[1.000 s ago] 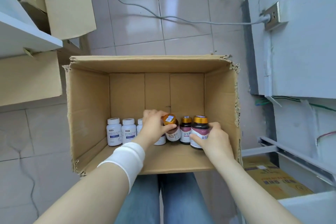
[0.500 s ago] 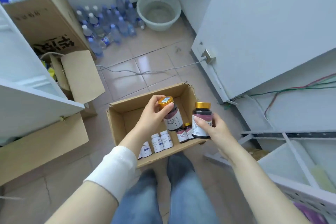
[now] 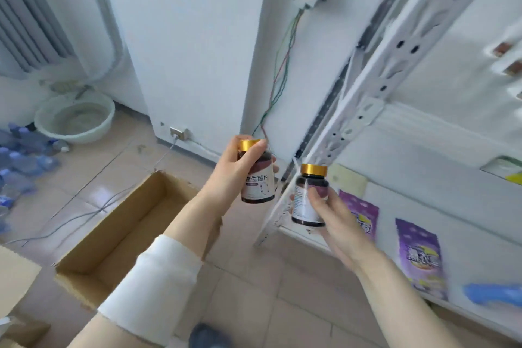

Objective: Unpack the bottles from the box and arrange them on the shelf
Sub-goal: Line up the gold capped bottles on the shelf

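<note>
The white metal shelf (image 3: 375, 70) now fills the right side of the view. Half a second earlier the camera looked down at the floor and the box, so the person has turned from unpacking toward placing. The shelf's lower board carries 2 purple packets (image 3: 421, 257). The items higher up at the far right edge are too blurred to name.

The cardboard box (image 3: 118, 223) lies open on the tiled floor at lower left, apart from the shelf. Its inside is mostly hidden from this angle, so the bottles left in it a moment ago cannot be seen now.

2 dark bottles with gold caps have come out of the box and are held in the air in front of the shelf's corner post.
- **Left bottle:** the left bottle (image 3: 258, 181) stands upright in the left hand (image 3: 231, 178). The fingers (image 3: 254, 148) curl round its body, with 1 tip lying against the cap.
- **Right bottle:** the right bottle (image 3: 309, 198) sits a little lower, just beside the shelf's edge, in the right hand (image 3: 339, 226). That hand's fingers wrap the labelled body from below, with the thumb (image 3: 317, 195) pressed on the front.

The lift out of the box looks finished for these 2. What probably remains is setting each upright on a shelf board. Which level they are meant for cannot be told.
</note>
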### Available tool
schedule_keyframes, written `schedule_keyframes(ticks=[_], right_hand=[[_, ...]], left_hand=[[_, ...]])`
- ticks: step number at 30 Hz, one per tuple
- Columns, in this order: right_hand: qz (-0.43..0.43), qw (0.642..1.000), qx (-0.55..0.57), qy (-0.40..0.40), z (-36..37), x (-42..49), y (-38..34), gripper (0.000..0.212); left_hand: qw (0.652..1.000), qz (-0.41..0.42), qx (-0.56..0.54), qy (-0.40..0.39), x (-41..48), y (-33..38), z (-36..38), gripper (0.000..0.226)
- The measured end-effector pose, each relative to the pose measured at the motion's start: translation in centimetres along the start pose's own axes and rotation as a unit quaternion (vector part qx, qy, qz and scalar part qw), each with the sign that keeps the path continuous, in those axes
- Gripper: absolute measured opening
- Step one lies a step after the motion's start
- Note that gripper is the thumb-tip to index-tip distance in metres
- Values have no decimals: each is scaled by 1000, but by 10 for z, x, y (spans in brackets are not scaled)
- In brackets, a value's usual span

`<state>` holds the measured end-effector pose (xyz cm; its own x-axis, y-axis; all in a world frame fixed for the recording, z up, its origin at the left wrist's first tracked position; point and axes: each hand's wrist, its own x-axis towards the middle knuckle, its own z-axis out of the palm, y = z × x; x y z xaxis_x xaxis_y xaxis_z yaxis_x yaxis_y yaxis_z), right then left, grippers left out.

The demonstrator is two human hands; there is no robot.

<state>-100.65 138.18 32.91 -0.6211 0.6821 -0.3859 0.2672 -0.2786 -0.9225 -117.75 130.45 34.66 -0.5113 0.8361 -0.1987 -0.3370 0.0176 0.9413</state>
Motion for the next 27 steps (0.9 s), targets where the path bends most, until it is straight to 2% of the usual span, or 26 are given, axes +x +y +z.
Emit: schedule_keyframes(ticks=[3, 6, 9, 13, 18, 23, 27], right_hand=[[-26, 996, 78, 35, -69, -47, -4, 80], [-72, 990, 100, 68, -143, -103, -12, 90], [-132, 978, 93, 132, -229, -162, -9, 85], [-166, 958, 88, 218, -320, -230, -15, 76], [-198, 931, 96, 292, -430, -302, -16, 32], [-208, 910, 92, 348, -528, -337, -14, 36], [-230, 895, 82, 373, -613, -347, -28, 41]], left_hand=[[997, 14, -10, -72, -9, 12, 83, 11], [988, 30, 19, -148, -29, 14, 178, 11], [969, 53, 71, -232, -61, 11, 285, 16], [946, 71, 86, -304, -93, 9, 401, 18], [909, 86, 150, -379, -123, 2, 534, 28], [880, 93, 169, -435, -131, -10, 648, 26], [854, 155, 215, -448, -122, -17, 737, 34]])
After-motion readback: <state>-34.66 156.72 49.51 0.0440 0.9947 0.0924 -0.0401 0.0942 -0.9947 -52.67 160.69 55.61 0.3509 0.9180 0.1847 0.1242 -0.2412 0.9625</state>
